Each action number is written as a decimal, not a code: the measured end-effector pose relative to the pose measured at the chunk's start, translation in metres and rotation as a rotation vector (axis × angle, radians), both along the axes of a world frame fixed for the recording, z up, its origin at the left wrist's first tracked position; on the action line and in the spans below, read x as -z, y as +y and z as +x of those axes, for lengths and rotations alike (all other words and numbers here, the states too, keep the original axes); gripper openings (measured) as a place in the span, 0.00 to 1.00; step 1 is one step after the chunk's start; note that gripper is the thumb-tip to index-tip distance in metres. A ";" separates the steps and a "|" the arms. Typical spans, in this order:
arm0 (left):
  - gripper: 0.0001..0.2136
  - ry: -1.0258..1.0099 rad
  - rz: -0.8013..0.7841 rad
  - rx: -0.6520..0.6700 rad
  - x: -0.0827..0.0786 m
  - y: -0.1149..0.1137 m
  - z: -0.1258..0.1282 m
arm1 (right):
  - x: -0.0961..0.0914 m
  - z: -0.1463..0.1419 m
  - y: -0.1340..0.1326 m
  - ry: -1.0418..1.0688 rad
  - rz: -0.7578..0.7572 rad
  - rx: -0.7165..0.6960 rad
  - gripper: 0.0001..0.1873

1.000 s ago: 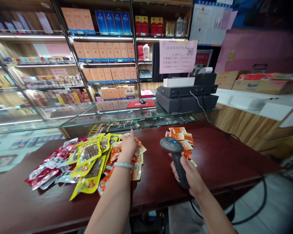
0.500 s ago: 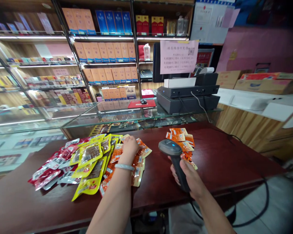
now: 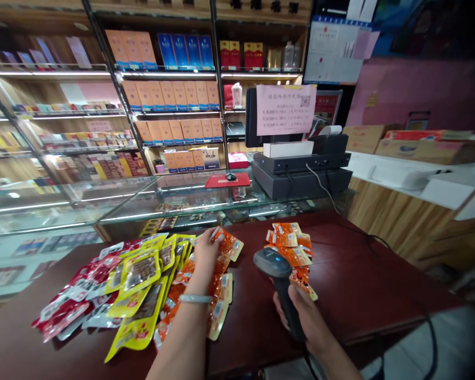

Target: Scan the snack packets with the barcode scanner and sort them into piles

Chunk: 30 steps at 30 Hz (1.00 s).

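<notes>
My right hand (image 3: 301,311) is wrapped around the handle of a dark barcode scanner (image 3: 272,263), with a blue light showing on its head. With a pale bangle on the wrist, my left hand (image 3: 206,250) pinches an orange snack packet (image 3: 230,244) at the top of a pile. More orange packets (image 3: 221,298) lie beneath and beside my left forearm, partly hidden by it. To their left are yellow snack packets (image 3: 141,272) and red-and-silver packets (image 3: 73,298). Behind the scanner lies a smaller group of orange packets (image 3: 287,237).
The dark red table (image 3: 360,279) meets a glass display counter (image 3: 174,203). A cash drawer (image 3: 301,182) and a monitor with a pink sign (image 3: 285,111) stand on the glass, near a mouse (image 3: 230,177). Shelves of boxed goods (image 3: 174,95) line the back. A cable (image 3: 431,338) runs at right.
The view has tilted up slightly. My left hand has closed on the orange packet, which now shows more fully at its fingertips. My right hand keeps the scanner in nearly the same place.
</notes>
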<state>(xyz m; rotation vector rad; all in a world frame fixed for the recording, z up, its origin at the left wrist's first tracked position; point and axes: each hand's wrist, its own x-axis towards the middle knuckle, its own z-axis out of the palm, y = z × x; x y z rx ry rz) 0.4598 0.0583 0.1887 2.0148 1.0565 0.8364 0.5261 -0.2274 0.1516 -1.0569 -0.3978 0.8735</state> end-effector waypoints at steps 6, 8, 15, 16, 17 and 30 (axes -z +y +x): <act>0.14 -0.173 -0.270 0.087 -0.005 -0.023 0.016 | -0.012 0.009 0.008 0.068 0.025 0.029 0.25; 0.14 -0.175 -0.325 0.121 -0.009 -0.033 0.020 | -0.013 0.010 0.008 0.074 0.024 0.049 0.26; 0.13 -0.214 -0.365 0.205 -0.007 -0.048 0.024 | -0.020 -0.004 -0.004 -0.016 -0.010 0.041 0.27; 0.13 -0.219 -0.364 0.213 -0.006 -0.048 0.025 | -0.022 -0.006 -0.006 -0.021 -0.004 0.049 0.27; 0.12 -0.218 -0.361 0.219 -0.005 -0.048 0.025 | -0.024 -0.007 -0.007 -0.026 0.002 0.053 0.27; 0.17 -0.136 -0.472 0.349 -0.016 -0.091 0.080 | -0.025 0.009 -0.023 0.022 -0.043 0.177 0.29</act>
